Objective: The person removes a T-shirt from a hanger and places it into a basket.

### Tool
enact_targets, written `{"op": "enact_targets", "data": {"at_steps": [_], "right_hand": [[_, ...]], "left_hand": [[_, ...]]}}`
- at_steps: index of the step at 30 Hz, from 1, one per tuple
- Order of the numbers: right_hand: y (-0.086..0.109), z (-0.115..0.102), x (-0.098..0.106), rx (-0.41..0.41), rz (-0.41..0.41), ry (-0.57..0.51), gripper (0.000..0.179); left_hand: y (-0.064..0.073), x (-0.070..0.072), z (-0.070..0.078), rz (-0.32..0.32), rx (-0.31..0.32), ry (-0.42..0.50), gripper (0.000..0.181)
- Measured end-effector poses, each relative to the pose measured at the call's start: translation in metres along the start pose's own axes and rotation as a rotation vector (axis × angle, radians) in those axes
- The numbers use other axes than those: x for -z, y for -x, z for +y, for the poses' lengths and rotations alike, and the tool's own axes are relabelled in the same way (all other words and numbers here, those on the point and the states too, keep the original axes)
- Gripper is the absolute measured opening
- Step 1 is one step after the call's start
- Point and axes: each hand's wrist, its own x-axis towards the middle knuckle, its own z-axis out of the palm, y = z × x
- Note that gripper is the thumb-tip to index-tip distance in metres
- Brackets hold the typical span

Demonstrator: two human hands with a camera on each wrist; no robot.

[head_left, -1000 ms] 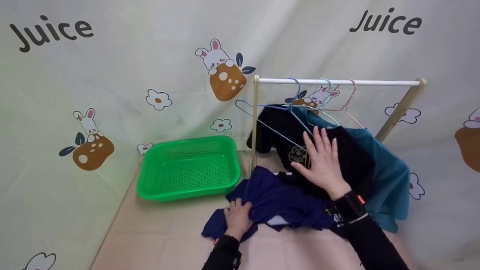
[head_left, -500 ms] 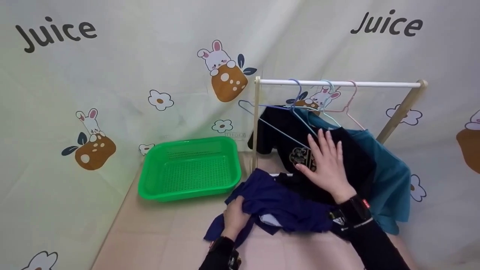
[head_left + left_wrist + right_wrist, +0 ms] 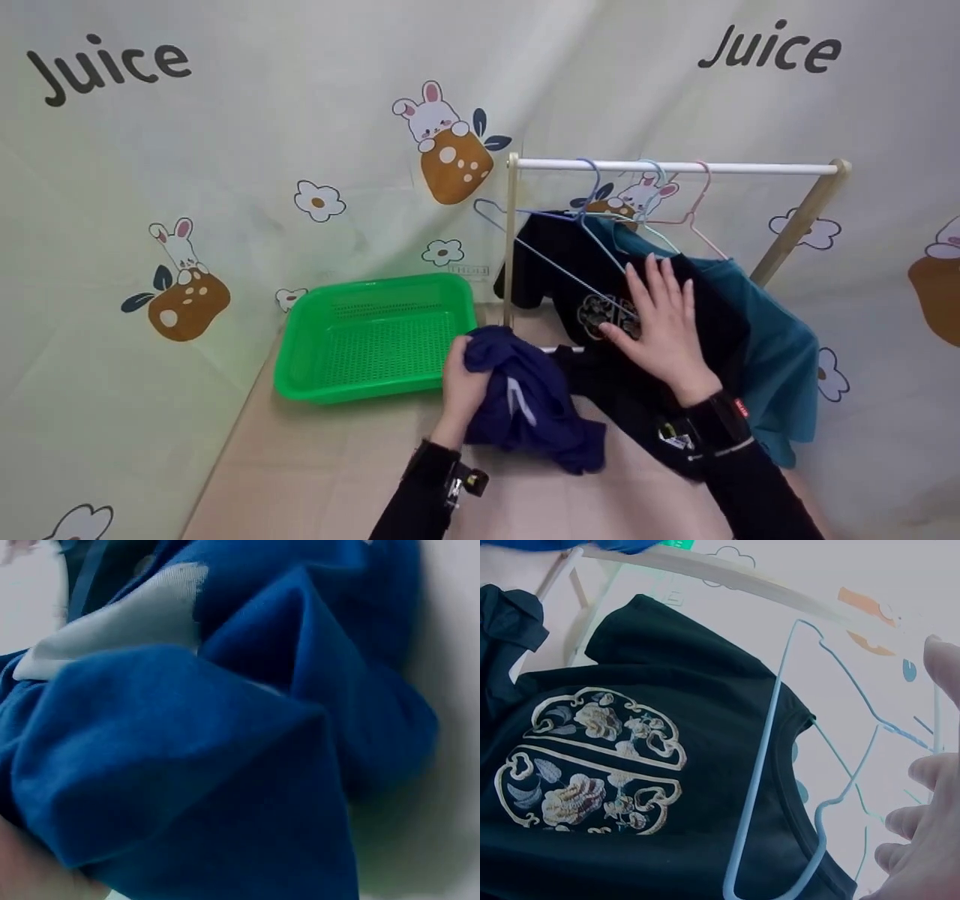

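A bunched navy garment (image 3: 525, 409) with a white strip hangs from my left hand (image 3: 461, 384), whose fingers are curled into the cloth in front of the green basket. It fills most of the left wrist view as blue cloth (image 3: 172, 742). My right hand (image 3: 664, 337) has its fingers extended, overlapping the black T-shirt (image 3: 712, 315) on the rack. Embroidered flowers (image 3: 592, 765) decorate the shirt's front in the right wrist view. Before the shirt hangs a bare blue hanger (image 3: 559, 262), close to the right fingertips (image 3: 941, 660).
The green basket (image 3: 375, 388) stands left of the clothes rack (image 3: 795, 225). Behind the black shirt hangs a teal shirt (image 3: 784, 352) by a pink hanger (image 3: 697, 202). A printed cloth backdrop (image 3: 247, 150) rises behind the table (image 3: 360, 465).
My left hand has gathered up the navy garment and drawn it leftward, near the basket, uncovering the black shirt's lower part. The right hand has shifted slightly right.
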Motion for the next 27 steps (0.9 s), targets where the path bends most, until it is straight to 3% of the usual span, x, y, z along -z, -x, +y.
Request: {"op": "enact_targets", "data": {"at_steps": [6,10,13,16,21,24,27], "right_hand": [[0.001,0.003,0.004,-0.025,-0.009,-0.028,0.090],[0.001,0.005,0.006,-0.028,-0.005,-0.032,0.090],[0.001,0.008,0.007,-0.027,0.008,-0.035,0.090],[0.001,0.010,0.010,-0.036,0.016,-0.045,0.089],[0.001,0.013,0.014,-0.049,0.025,-0.053,0.088],[0.001,0.014,0.014,-0.053,0.025,-0.053,0.088],[0.001,0.015,0.015,-0.058,0.016,-0.048,0.088]], "left_hand": [[-0.038,0.027,0.055,0.075,-0.003,0.133,0.024],[-0.058,0.052,0.103,0.147,-0.053,0.119,0.022],[-0.071,0.070,0.128,0.215,-0.081,0.102,0.021],[-0.089,0.086,0.128,0.290,-0.075,0.097,0.022],[-0.124,0.109,0.106,0.472,-0.085,0.121,0.023],[-0.137,0.121,0.105,0.574,-0.086,0.169,0.024],[-0.146,0.134,0.102,0.637,-0.076,0.218,0.027]]}}
